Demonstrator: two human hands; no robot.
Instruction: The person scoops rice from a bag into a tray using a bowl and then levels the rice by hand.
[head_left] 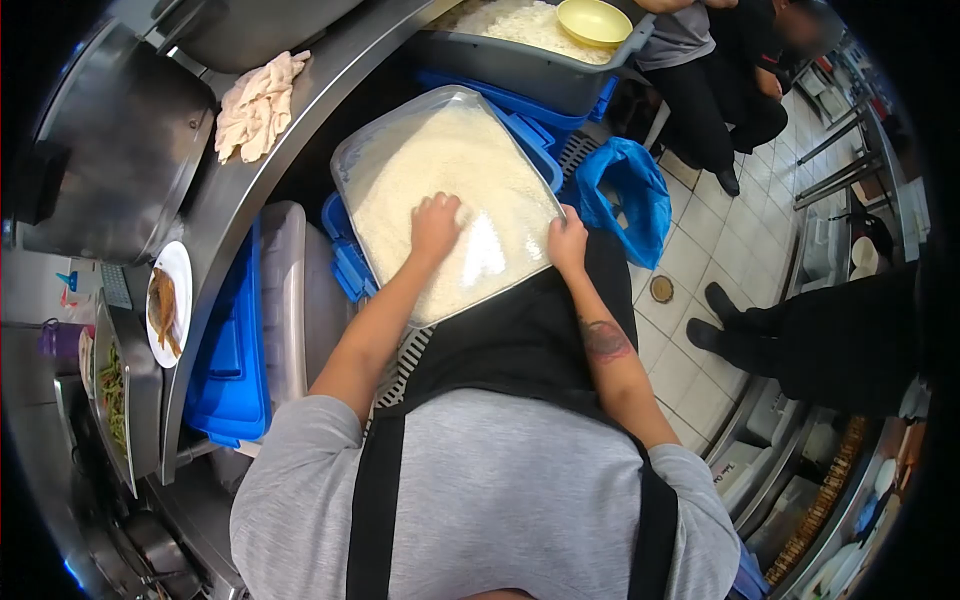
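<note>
A wide, clear plastic tub (374,262) rests tilted over my lap, filled with pale, fine-grained stuff (410,150) like flour or crumbs. Glare lies on its near right part. My left hand (436,228) is on the pale stuff near the middle, its fingers curled in; whatever they may hold is hidden. On the tub's right rim, my right hand (567,240) is closed around the edge.
Beyond the tub stands a grey bin (520,75) of white, crumbly food with a yellow bowl (594,22) on top. A blue bag (622,200) is at the right. Leftward, the steel counter (215,200) bears a cloth (258,108) and a fish plate (184,290). Other people are nearby.
</note>
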